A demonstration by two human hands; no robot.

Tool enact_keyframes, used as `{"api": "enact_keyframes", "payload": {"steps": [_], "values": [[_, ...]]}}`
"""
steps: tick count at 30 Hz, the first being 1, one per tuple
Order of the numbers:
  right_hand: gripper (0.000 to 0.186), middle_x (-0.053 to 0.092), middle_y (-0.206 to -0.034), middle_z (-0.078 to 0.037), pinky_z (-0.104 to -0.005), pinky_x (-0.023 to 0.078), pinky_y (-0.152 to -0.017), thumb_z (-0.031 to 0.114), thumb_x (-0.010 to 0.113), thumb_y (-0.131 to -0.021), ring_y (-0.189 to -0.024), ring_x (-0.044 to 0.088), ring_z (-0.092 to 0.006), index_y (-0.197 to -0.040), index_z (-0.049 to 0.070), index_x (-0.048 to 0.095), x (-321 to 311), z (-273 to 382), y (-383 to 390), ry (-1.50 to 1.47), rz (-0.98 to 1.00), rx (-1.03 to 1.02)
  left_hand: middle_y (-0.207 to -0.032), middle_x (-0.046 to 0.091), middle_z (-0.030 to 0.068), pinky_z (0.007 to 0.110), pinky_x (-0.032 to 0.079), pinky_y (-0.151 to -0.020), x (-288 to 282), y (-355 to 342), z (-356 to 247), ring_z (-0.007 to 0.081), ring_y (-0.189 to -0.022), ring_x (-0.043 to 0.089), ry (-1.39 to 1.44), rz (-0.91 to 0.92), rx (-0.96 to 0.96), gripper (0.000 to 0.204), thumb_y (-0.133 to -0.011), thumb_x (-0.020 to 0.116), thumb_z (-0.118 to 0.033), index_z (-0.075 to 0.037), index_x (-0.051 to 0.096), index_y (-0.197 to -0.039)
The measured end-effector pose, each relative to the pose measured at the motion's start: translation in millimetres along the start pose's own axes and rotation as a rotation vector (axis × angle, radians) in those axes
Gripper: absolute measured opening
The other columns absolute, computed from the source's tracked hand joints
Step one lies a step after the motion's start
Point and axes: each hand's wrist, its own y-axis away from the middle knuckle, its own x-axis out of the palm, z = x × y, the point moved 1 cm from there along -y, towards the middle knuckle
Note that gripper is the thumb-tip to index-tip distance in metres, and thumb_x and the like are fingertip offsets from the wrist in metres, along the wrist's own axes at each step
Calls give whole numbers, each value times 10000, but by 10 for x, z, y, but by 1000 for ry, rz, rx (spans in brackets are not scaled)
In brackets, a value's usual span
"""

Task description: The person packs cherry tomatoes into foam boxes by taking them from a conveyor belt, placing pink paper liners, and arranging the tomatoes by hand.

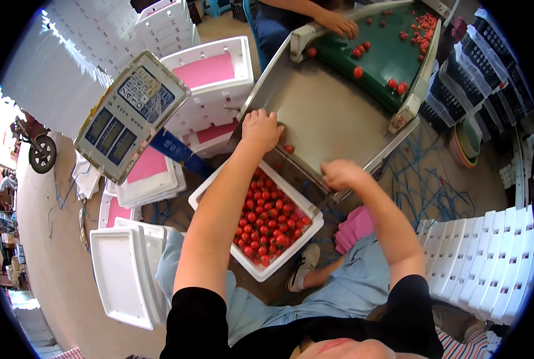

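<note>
My left hand (262,128) is at the left side of the metal tray (333,102), its fingers curled down and the tips hidden. A dark red round thing, probably a cherry tomato, shows beside it. One cherry tomato (288,148) lies on the tray's near part between my hands. My right hand (342,175) is at the tray's near right edge with its fingers curled in; what they hold, if anything, is hidden. Below the tray, between my legs, stands a white foam box (261,275) filled with red cherry tomatoes (267,221). My left forearm passes over its left side.
A green conveyor belt (345,63) with scattered tomatoes meets the tray's far side; another person's hand (339,25) is over it. A scale display (132,113) stands at left. White foam boxes (213,90), lids (123,275) and black crates (476,78) are stacked around; blue straps (434,185) litter the floor.
</note>
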Motion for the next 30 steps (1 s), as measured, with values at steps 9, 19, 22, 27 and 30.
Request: {"api": "enact_keyframes", "payload": {"steps": [9, 19, 22, 27, 30], "values": [[301, 630, -1118, -261, -468, 495, -905, 80, 631, -830, -1103, 601, -425, -1125, 24, 609, 96, -25, -119, -5, 122, -173, -1177, 686, 191, 472, 483, -972, 361, -338, -151, 391, -1122, 628, 47, 284, -113, 435, -921, 576, -416, -54, 710, -1123], [509, 593, -1137, -341, -491, 480, -974, 11, 581, -818, -1093, 585, -501, -1299, -68, 436, 235, 281, -532, -619, -577, 22, -1077, 656, 263, 552, 521, -856, 468, -12, -663, 475, -982, 655, 332, 135, -21, 374, -937, 556, -356, -41, 511, -1135], [446, 596, -1174, -319, -458, 462, -997, 14, 590, -827, -1148, 579, -459, -1248, -70, 471, 237, 264, -642, -804, -605, 39, -1045, 668, 269, 561, 513, -849, 435, 7, -753, 485, -978, 649, 410, 127, -77, 347, -940, 556, -332, -56, 507, -1144], [379, 612, -1158, -275, -441, 455, -976, 8, 596, -821, -1115, 594, -397, -1185, -67, 519, 301, 344, -638, -1275, -729, -57, -1011, 678, 273, 557, 493, -844, 421, -20, -729, 475, -990, 639, 525, 142, -40, 305, -931, 542, -271, -80, 527, -1168], [365, 616, -1090, -254, -457, 454, -952, -6, 588, -809, -1042, 585, -418, -1168, -47, 534, 248, 345, -518, -1161, -785, -44, -1027, 677, 231, 535, 503, -833, 372, 33, -742, 462, -962, 635, 627, 21, 20, 270, -910, 532, -262, -71, 551, -1100]]}}
